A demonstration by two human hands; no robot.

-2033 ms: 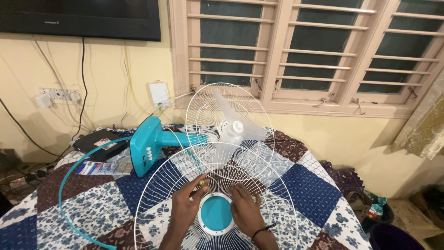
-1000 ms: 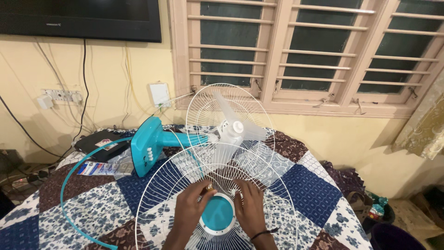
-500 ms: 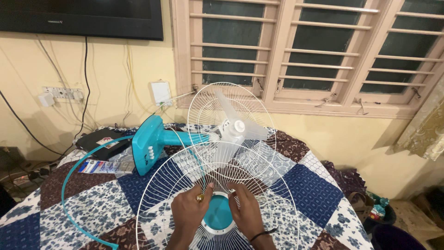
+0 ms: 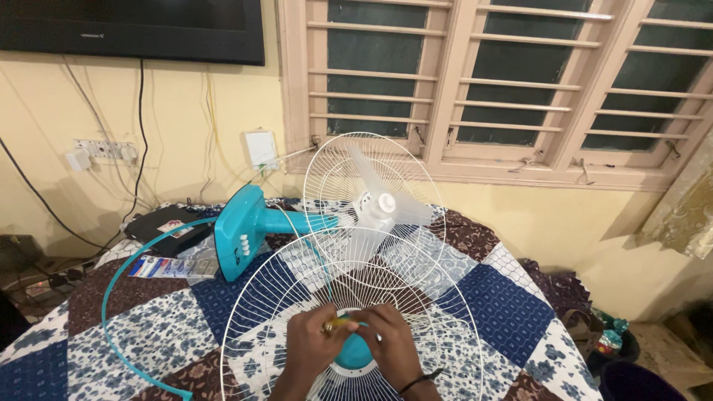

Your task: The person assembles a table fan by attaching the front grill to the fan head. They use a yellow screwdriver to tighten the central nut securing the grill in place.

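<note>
A white wire fan grille [image 4: 282, 297] lies on the patchwork cloth in front of me, with a teal round hub [image 4: 355, 356] at its centre. Above that hub my left hand [image 4: 310, 347] and my right hand [image 4: 395, 347] meet, fingertips pinched together on a small yellow-brass part [image 4: 338, 324]. Behind the grille a teal table fan [image 4: 239, 232] lies on its side, its rear grille and translucent white blades [image 4: 380, 202] facing me. A thin teal rim ring [image 4: 108, 297] curves across the cloth on the left.
The quilted table [image 4: 505, 312] drops off on the right, where bags and a dark bin sit on the floor. A black device [image 4: 160, 223] and a flat printed packet [image 4: 167, 267] lie at the back left. Cables hang from a wall socket strip [image 4: 104, 151]; a barred window stands behind.
My hands have come off the sides of the hub and closed together above it. The yellow-brass part, earlier in my left fingers alone, is now pinched by both. The view has shifted slightly.
</note>
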